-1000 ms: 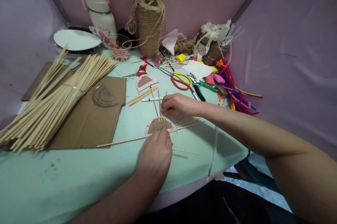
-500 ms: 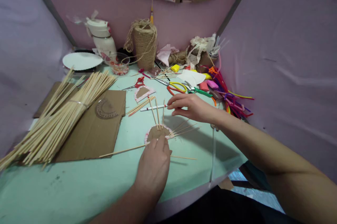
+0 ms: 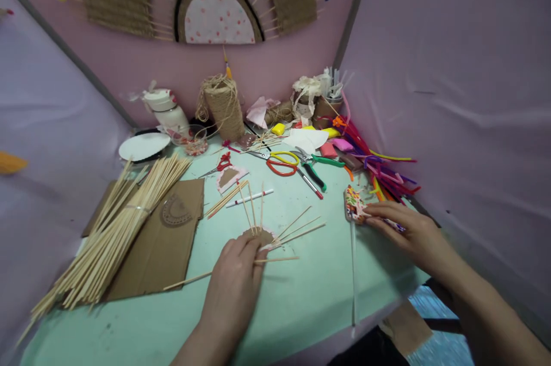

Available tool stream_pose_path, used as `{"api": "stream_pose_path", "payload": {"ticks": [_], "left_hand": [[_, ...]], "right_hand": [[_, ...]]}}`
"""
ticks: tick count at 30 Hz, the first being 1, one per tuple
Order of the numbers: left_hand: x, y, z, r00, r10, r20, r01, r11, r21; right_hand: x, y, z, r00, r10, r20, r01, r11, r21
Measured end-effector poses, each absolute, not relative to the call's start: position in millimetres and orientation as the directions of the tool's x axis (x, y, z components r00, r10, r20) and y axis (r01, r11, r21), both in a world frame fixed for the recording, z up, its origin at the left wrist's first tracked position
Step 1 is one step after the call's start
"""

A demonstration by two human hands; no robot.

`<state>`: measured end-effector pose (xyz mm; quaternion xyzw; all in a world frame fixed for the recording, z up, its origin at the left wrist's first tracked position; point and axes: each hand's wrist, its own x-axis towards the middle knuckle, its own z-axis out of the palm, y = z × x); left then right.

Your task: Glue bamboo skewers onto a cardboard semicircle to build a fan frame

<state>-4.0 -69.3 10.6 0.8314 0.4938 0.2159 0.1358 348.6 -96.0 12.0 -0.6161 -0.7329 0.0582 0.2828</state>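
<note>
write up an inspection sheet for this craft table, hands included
surface: pale green table, small dark marks near the front left
job's things: card, partly hidden by the left hand; sticks fan out from it
clutter: stick bundle lying across cardboard; scissors, cutters, pen, twine and bottle farther back
hands: left on the card; right hand at a patterned item, grip unclear
cables: none certain; a pale straight strip runs from near the patterned item toward the near edge, kind unclear
surroundings: pinkish back wall with a half-round hanging
</note>
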Motion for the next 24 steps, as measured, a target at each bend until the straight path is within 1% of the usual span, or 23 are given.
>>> {"api": "stream_pose_path", "payload": {"ticks": [3, 5, 11, 16, 19, 22, 24], "left_hand": [[-3, -60, 19, 0.357, 0.924, 0.138, 0.808, -0.38, 0.451], [1, -51, 23, 0.323, 0.941, 0.103, 0.824, -0.333, 0.458], [22, -20, 28, 0.234, 0.969, 0.08, 0.88, -0.245, 0.407], [35, -8, 24, 0.233, 0.972, -0.016, 0.91, -0.213, 0.355], [38, -6, 22, 0.213, 0.976, -0.05, 0.926, -0.185, 0.331], [39, -6, 23, 0.196, 0.979, -0.052, 0.923, -0.166, 0.348], [38, -6, 28, 0.192, 0.981, -0.031, 0.903, -0.164, 0.398]], "right_hand": [[371, -104, -5, -0.09, 0.935, 0.344, 0.921, 0.21, -0.328], [382, -107, -15, -0.104, 0.936, 0.337, 0.931, 0.211, -0.297], [388, -110, -35, -0.067, 0.939, 0.338, 0.929, 0.182, -0.322], [383, -106, -44, -0.034, 0.941, 0.336, 0.927, 0.155, -0.342], [381, -105, -44, -0.027, 0.94, 0.34, 0.924, 0.153, -0.352], [379, -105, -40, -0.022, 0.942, 0.336, 0.919, 0.151, -0.363], [379, -105, -38, -0.021, 0.945, 0.325, 0.919, 0.147, -0.367]]}}
